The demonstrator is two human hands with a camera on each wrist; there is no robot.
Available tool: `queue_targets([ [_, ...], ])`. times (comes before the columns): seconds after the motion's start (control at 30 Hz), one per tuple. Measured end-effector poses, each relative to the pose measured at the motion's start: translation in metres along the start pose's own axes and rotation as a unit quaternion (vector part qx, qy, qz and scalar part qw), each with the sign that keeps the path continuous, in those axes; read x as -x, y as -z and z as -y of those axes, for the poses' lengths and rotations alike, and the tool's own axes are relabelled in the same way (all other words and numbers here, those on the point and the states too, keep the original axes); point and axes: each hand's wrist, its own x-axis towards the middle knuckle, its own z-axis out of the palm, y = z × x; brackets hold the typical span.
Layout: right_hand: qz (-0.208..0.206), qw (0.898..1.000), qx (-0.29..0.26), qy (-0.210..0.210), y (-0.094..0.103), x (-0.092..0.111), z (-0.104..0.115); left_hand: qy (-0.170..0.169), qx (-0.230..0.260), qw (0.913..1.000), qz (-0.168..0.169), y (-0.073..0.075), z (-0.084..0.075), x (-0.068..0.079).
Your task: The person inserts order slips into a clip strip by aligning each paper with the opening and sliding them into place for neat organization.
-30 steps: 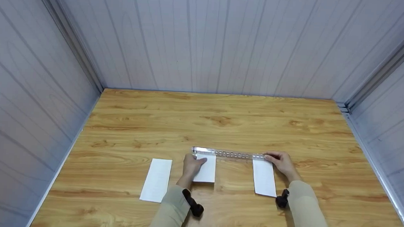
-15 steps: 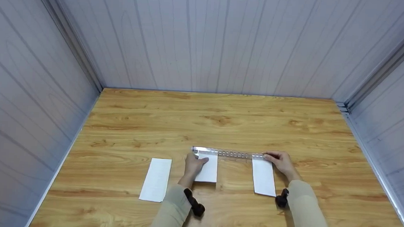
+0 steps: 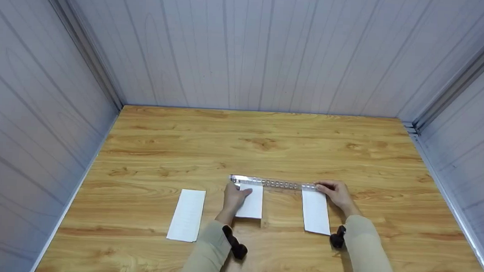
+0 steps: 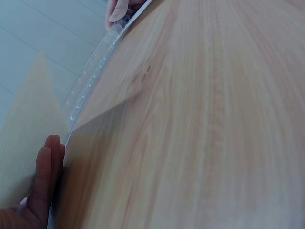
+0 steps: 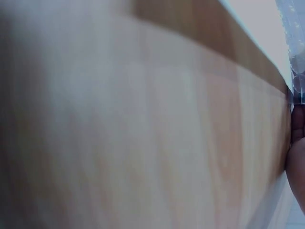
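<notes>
A clear plastic ruler (image 3: pixel 282 184) with a row of round cut-outs lies crosswise near the table's middle. Its right end is pinched by my right hand (image 3: pixel 339 196), thumb in front. Below that end a white paper strip (image 3: pixel 316 213) reaches toward me, its top edge under the ruler. My left hand (image 3: pixel 234 198) pinches another white paper piece (image 3: pixel 253 205), thumb on its face. This piece meets the ruler's left part and casts a shadow on the table. In the left wrist view the paper (image 4: pixel 33 119) stands tilted beside the fingers (image 4: pixel 44 171).
A third white paper strip (image 3: pixel 186 215) lies flat on the wooden table (image 3: pixel 262 145), left of my left arm. Pale panel walls (image 3: pixel 247 48) enclose the table at the back and both sides. Dark wrist cameras (image 3: pixel 238 251) sit on both sleeves.
My left hand and its paper have slid slightly right along the ruler, narrowing the gap to the right-hand strip. The right hand and ruler stay nearly still.
</notes>
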Motion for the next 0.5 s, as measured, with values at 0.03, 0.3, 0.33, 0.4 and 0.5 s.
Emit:
queue_targets([
  [0.03,0.001,1.000,0.001,0.002,-0.0001,0.0000,-0.0002,0.000,0.001,1.0000,0.000,-0.0001,-0.0004,0.0005],
  [0.3,-0.002,1.000,-0.007,0.003,-0.0003,-0.0001,-0.0003,-0.008,0.001,0.9999,-0.007,-0.0038,-0.0007,0.0011],
  [0.33,-0.001,1.000,-0.007,0.003,-0.0001,-0.0002,-0.0003,-0.009,0.003,0.9999,-0.007,-0.0044,-0.0006,0.0010],
  [0.4,0.003,1.000,-0.006,0.005,0.0003,-0.0004,-0.0001,-0.005,0.003,1.0000,-0.007,-0.0055,-0.0006,0.0012],
  [0.5,0.007,1.000,-0.011,0.002,0.0007,-0.0004,0.0016,0.002,0.002,1.0000,-0.002,-0.0067,-0.0012,0.0013],
])
